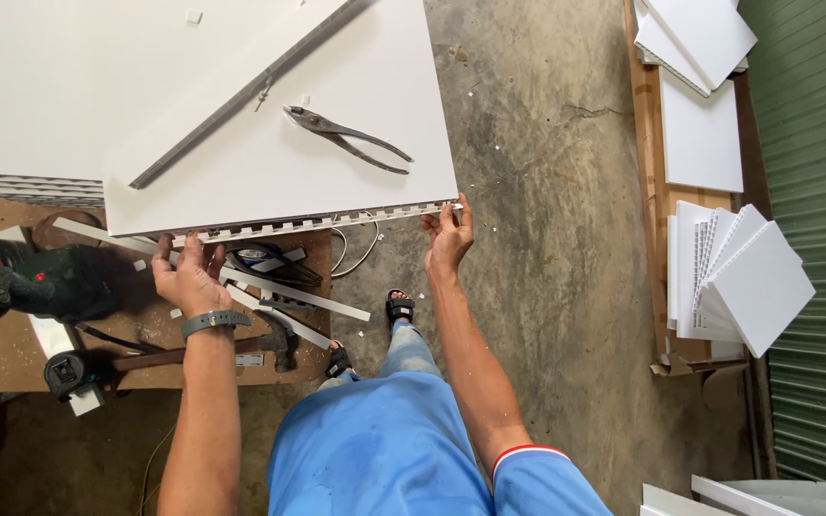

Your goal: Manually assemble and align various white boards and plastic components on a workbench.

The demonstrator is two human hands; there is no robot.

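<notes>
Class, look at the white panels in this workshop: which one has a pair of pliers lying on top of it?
The big white panel that both hands grip at its near edge. Pliers and a metal strip lie on it; the stacked panels at right carry no tools.

Both hands grip near edge of white hollow-core panel [279,162]: left hand [188,277] under the left part of the edge, right hand [448,239] at the right corner. Pliers [346,140] and metal strip [241,96] lie on the panel. Below it a counter [11,354] with hammer [270,342], green power tool [40,282], white trim strips [293,294]. Stacked white panels [743,277] on concrete floor [547,239], right.
</notes>
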